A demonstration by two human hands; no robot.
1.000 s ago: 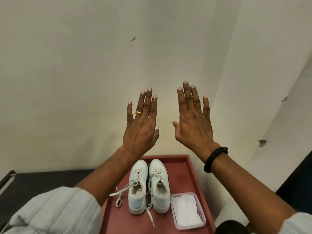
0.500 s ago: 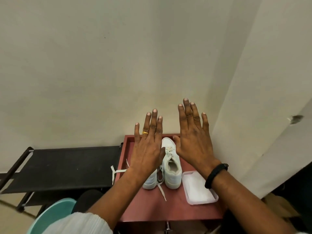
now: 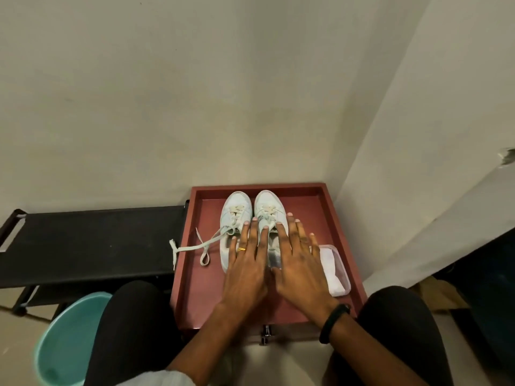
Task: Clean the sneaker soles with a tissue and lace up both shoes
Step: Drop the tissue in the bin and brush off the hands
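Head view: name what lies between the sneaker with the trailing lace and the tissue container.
The other sneaker lies there, with the left hand and right hand spread flat above both heels, as the head view shows.

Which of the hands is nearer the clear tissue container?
Right. The right hand is just beside the tissue container, its little finger near the rim; the left hand is farther away, over the sneakers.

One wide-angle camera on the person's head looks forward and steeply down past the knees [image 3: 131,310], close above the red tray [image 3: 203,291], sneakers [image 3: 237,207] mid-frame, facing the wall [image 3: 223,93] corner
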